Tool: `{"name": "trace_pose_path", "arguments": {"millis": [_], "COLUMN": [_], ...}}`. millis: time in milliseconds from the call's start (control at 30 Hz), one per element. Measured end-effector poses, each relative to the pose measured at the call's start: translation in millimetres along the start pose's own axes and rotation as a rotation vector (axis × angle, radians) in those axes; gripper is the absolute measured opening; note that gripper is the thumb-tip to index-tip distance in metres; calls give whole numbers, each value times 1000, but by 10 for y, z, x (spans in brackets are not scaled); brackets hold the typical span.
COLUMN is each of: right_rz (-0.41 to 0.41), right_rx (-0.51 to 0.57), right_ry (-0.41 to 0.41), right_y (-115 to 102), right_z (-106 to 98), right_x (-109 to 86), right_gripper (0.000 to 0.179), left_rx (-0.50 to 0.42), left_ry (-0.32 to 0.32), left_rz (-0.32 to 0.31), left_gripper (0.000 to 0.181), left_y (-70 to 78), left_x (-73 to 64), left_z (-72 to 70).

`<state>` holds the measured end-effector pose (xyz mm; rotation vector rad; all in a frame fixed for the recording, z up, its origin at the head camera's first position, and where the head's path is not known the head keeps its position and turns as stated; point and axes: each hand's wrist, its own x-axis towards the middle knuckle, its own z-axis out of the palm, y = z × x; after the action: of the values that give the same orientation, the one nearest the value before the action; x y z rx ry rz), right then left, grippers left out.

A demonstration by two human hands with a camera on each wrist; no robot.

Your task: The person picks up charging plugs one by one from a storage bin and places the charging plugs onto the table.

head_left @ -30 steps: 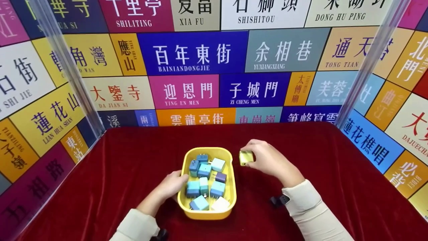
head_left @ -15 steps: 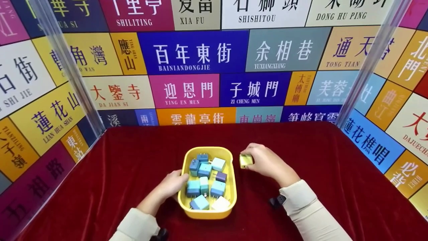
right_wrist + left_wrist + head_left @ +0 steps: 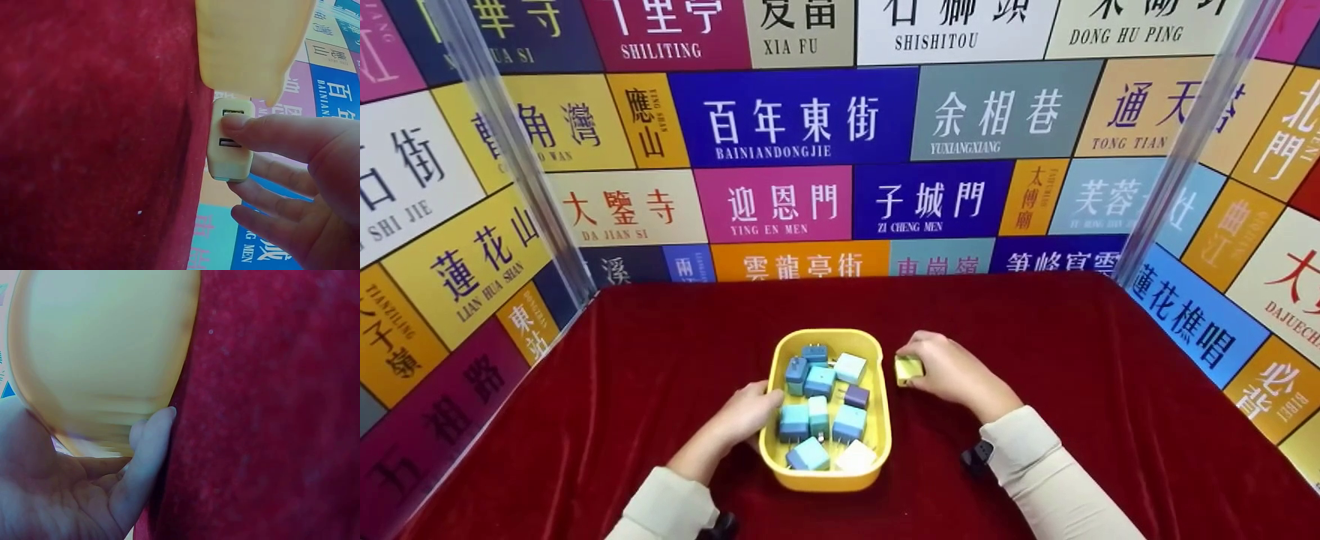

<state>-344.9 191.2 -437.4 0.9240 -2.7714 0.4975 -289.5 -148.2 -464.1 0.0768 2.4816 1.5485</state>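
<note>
Nearest, the left hand [image 3: 746, 414] grips the yellow bin [image 3: 826, 482] at its nine o'clock side, plugs [image 3: 819, 381] inside. Farther, just outside the bin towards two o'clock, the right hand [image 3: 954, 372] pinches a yellow-green charger [image 3: 908, 370] at that hand's nine o'clock.

Head view angled forward-down, 2 close wrist views, yellow bin [image 3: 825, 482] shared

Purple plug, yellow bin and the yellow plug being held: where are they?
Purple plug [image 3: 856, 396]: head view, middle of its body.
Yellow bin [image 3: 825, 484]: head view, outside of its near wall.
Yellow plug [image 3: 229, 156]: right wrist view, face with the two slots.
</note>
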Motion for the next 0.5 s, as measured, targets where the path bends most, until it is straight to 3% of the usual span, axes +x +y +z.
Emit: {"name": "trace_pose_path", "arguments": {"millis": [500], "right_rz": [-8], "right_rx": [-15], "right_ry": [1], "right_y": [21], "right_z": [104], "right_x": [5], "right_gripper": [34], "left_rx": [-3], "left_ry": [-8], "left_rz": [3], "left_gripper": [44], "left_y": [-6], "left_x": [4], "left_z": [1]}}
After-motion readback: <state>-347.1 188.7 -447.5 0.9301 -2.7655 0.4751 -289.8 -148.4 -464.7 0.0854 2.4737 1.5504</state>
